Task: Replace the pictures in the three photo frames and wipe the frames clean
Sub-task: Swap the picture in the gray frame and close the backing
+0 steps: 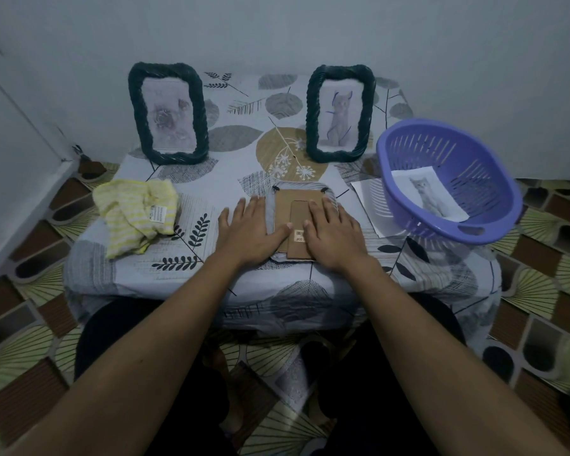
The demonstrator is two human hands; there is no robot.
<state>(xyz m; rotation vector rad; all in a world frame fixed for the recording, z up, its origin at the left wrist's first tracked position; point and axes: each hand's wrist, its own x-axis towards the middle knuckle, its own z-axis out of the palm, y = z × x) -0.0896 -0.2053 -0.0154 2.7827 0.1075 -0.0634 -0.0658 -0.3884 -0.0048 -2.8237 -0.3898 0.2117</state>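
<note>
A third photo frame [288,200] lies face down at the table's front middle, its brown cardboard back and stand up. My left hand [249,230] lies flat on its left edge, thumb on the cardboard. My right hand [331,230] rests flat on the cardboard back with fingers straight. Two dark woven frames stand upright at the back: the left frame [168,115] shows a rose picture, the right frame [341,113] a cat picture. A yellow striped cloth [134,213] lies crumpled at the left.
A purple plastic basket [449,179] tilts at the table's right with a cat picture [430,194] inside. A white sheet of paper [371,200] lies under the basket's left side. The small table has a leaf-patterned cover [237,139]. Walls close in behind and at the left.
</note>
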